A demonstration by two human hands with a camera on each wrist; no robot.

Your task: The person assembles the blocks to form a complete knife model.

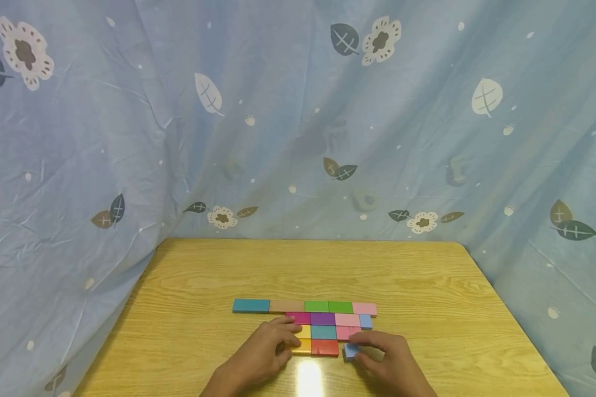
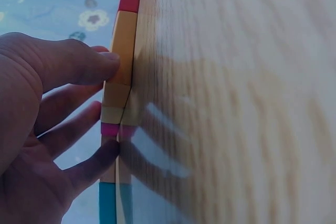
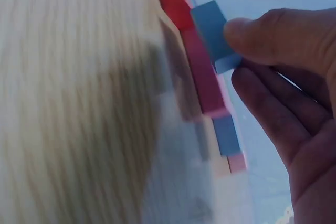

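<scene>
My right hand point(image 1: 389, 357) pinches a small blue block point(image 1: 350, 352) between thumb and fingers, just right of the red block point(image 1: 325, 347) in the nearest row. In the right wrist view the blue block point(image 3: 209, 27) is tilted, with the thumb on its side. My left hand point(image 1: 261, 353) rests at the left ends of the near rows, fingers spread. Its thumb touches the end of an orange-yellow block point(image 2: 125, 40), as the left wrist view shows. Fingertips partly cover that block, the yellow block point(image 1: 305, 332) behind it and the magenta block point(image 1: 299, 318).
Rows of flat coloured blocks lie side by side on the wooden table point(image 1: 189, 275). The far row runs from a long teal block point(image 1: 251, 306) to a pink block point(image 1: 365, 309). A second small blue block point(image 1: 365, 321) ends the row before it. A patterned curtain point(image 1: 278, 138) surrounds the table.
</scene>
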